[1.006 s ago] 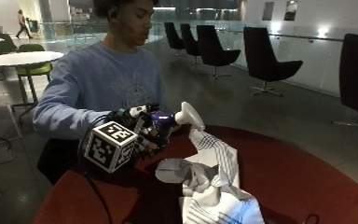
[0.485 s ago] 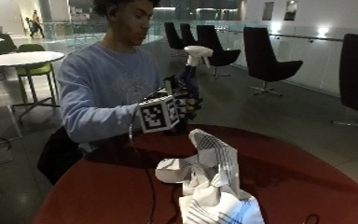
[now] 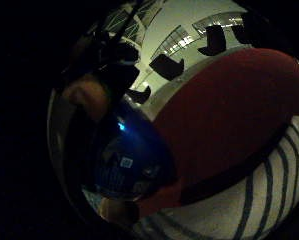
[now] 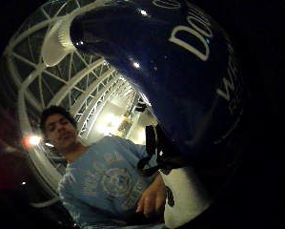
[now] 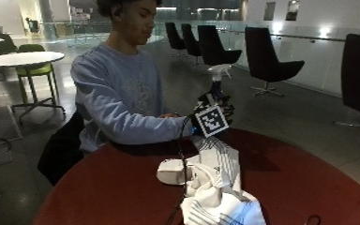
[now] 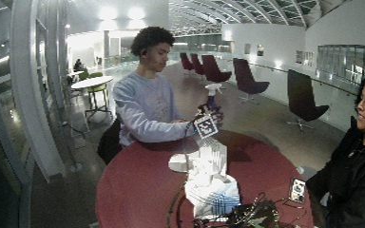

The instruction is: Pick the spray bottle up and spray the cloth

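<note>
In the outside view my gloved right hand (image 5: 213,111) grips a dark blue spray bottle (image 5: 216,90) upright at chest height, its white nozzle (image 5: 219,70) on top. The bottle is held above the far end of a crumpled white cloth with dark stripes (image 5: 214,187), which lies on the round red table (image 5: 117,187). The wide outside view shows the same hand (image 6: 208,119), bottle (image 6: 211,98) and cloth (image 6: 211,183). The bottle's blue body (image 4: 180,71) fills the thumb side palm view. The little finger side palm view shows the bottle (image 3: 124,160) over the table (image 3: 229,115) and the cloth (image 3: 259,200).
The person's bare left hand (image 4: 151,195) hangs low by their body. A phone (image 6: 296,190) and a tangle of cables (image 6: 252,216) lie at the table's near edge, beside a second seated person (image 6: 360,161). Dark chairs (image 5: 267,61) stand behind.
The right hand has lifted the bottle from low beside the cloth to chest height and turned it upright.
</note>
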